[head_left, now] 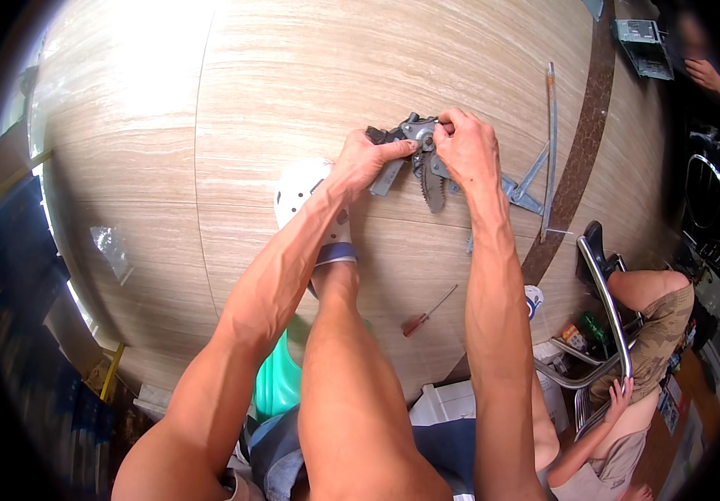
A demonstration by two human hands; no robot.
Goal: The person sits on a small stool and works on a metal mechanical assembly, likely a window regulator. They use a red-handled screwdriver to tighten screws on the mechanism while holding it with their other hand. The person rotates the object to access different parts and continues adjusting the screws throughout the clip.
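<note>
The tiled floor (276,75) is filling most of the view, a brown border strip (583,163) running down its right side. At the floor's lower right edge, another person (654,338) in patterned shorts is sitting, one hand resting on a chrome-framed chair (609,288). Blue stacked goods (26,242) are lining the left edge; any print there is too blurred to tell. A green plastic stool (276,376) is standing by the lower edge, beside the wearer's leg.

The toothed metal mechanism (419,132) is being held over the floor's upper middle, between the tile seam and the border strip. The left hand (361,159) is gripping its left side, the thumb pressing flat on the plate. The right hand (470,146) is closing thumb and fingertips at its upper right edge; whether they are pinching a separate small part, I cannot tell.

A white clog (291,194) is showing just behind the left forearm. A long metal rail (551,142) is lying along the strip's left edge, its lower end reaching onto it, with flat grey arms (527,188) beside it. Near the chair, an orange-labelled pack (574,337) is bearing print too small to read, next to a green bottle (596,332). A red-handled screwdriver (429,311) is lying between the wearer's knee and right forearm.
</note>
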